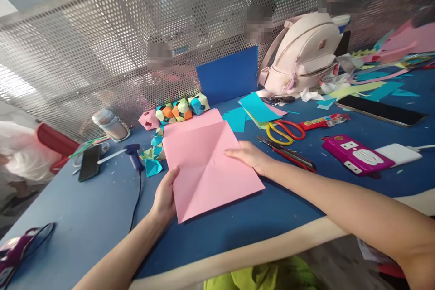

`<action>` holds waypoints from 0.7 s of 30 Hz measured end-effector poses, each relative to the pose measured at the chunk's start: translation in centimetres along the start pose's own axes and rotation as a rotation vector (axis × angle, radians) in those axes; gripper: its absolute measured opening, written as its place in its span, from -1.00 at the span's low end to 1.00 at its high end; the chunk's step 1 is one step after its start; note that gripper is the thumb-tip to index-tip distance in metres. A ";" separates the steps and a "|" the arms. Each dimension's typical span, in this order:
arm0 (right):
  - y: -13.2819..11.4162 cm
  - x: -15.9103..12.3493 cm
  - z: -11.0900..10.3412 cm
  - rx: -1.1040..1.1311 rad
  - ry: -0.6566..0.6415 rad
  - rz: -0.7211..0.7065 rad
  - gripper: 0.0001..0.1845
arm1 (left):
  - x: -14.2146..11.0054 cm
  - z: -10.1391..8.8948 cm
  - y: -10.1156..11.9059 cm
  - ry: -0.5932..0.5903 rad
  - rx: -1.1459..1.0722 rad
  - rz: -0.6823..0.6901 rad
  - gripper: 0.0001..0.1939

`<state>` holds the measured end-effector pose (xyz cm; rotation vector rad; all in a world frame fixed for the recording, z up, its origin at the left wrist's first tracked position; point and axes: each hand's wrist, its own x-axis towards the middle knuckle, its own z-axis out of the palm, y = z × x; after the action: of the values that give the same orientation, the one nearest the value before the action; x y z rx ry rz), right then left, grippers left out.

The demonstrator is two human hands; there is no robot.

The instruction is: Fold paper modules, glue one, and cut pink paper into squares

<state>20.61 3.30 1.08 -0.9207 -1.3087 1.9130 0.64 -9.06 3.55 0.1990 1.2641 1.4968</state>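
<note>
A square sheet of pink paper (217, 181) with a diagonal crease is held up off the blue table between both hands. My left hand (166, 192) grips its left edge, thumb on top and fingers hidden beneath. At the upper right edge, my right hand (249, 156) pinches the sheet, with thumb and finger near its face. Behind it lies more pink paper (193, 124) on the table. Folded paper balls (181, 110) in several colours sit in a row just beyond. A blue glue gun (135, 156) rests to the left, its cord trailing toward me.
Right of the paper lie scissors (285, 131), a utility knife (292, 156) and a purple power strip (356, 154). Farther back are a pale backpack (302, 56), a phone (382, 110) and paper scraps (384, 90). On the left stand a bottle (110, 124) and another phone (90, 163). A perforated metal screen (112, 50) borders the table.
</note>
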 end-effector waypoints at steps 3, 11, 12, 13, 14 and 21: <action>0.2 -0.3 0.2 0.015 -0.006 -0.003 -0.64 | 0.6 -0.4 -0.5 -0.010 0.039 0.036 -0.85; -1.4 -1.3 -0.7 0.061 -0.156 -0.108 -0.76 | 0.7 -1.1 0.8 -0.169 0.022 0.236 -0.73; -2.0 -1.7 -0.7 0.057 -0.162 -0.097 -0.78 | 0.4 -1.1 1.1 -0.178 0.031 0.261 -0.69; -2.4 -2.1 -0.6 0.044 -0.159 -0.095 -0.78 | 0.0 -1.1 1.4 -0.172 0.047 0.278 -0.66; -2.9 -2.5 -0.5 0.031 -0.153 -0.093 -0.77 | -0.2 -1.2 1.6 -0.160 0.069 0.283 -0.64; -3.3 -3.0 -0.5 0.013 -0.155 -0.030 -0.73 | 0.3 -1.2 0.8 -0.126 0.143 0.227 -0.69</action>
<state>23.03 2.15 4.61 -0.7549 -1.3892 1.9998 -0.80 -9.35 3.47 0.5378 1.2791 1.5589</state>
